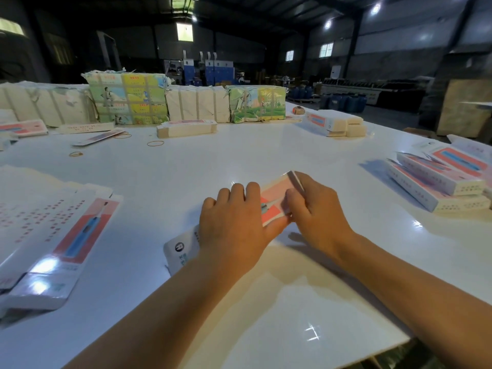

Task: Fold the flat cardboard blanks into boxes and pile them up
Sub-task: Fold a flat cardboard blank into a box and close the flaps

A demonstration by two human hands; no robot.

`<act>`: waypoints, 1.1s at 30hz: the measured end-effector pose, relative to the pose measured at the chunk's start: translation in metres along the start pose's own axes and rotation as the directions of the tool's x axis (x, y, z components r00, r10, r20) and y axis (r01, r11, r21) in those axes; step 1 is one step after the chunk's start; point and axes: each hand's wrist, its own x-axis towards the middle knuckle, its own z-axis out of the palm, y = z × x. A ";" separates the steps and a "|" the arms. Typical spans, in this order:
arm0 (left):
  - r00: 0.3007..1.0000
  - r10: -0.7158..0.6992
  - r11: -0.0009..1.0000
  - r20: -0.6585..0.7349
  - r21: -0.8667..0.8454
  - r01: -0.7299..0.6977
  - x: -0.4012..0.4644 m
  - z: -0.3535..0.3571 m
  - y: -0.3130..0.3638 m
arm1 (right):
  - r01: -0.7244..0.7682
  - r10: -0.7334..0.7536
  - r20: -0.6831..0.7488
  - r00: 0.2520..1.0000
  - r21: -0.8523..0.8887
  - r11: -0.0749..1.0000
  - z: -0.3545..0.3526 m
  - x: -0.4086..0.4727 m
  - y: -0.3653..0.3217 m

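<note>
A white and pink cardboard box (274, 198) lies slanted on the white table (186, 166) in front of me. My left hand (234, 225) grips its middle, fingers curled over the top face. My right hand (316, 206) holds the far end, its fingers curled round the end flap. The near end (181, 251) sticks out below my left wrist. A stack of flat blanks (53, 230) lies at the left. Folded boxes (436, 182) are piled at the right.
Wrapped bundles (127, 98) line the table's far edge, with more stacked blanks (186, 129) and boxes (335, 123) before them. Rubber bands (155, 143) lie loose on the far left part. The table's front edge runs at lower right.
</note>
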 end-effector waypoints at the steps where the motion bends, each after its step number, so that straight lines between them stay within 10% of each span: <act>1: 1.000 0.000 1.000 0.005 0.012 0.000 0.000 -0.001 0.000 | 0.024 -0.021 0.035 0.999 -0.088 0.996 0.000 -0.001 0.001; 5: 1.000 0.016 0.999 0.012 0.027 -0.016 -0.001 0.001 -0.003 | 0.049 -0.028 0.127 0.992 -0.168 0.985 0.003 -0.003 -0.001; 12: 1.000 0.014 0.999 -0.004 0.052 -0.013 -0.003 0.004 -0.006 | -0.321 0.242 0.214 0.946 0.527 0.787 0.003 0.000 -0.009; 24: 0.999 0.016 1.000 -0.027 0.017 -0.016 -0.003 0.004 -0.008 | -0.350 0.278 0.213 0.937 0.578 0.737 0.000 0.001 -0.006; 33: 1.000 0.027 0.999 -0.012 0.037 -0.026 -0.001 -0.003 -0.006 | -0.156 0.134 0.098 0.986 0.275 0.949 0.000 -0.006 -0.002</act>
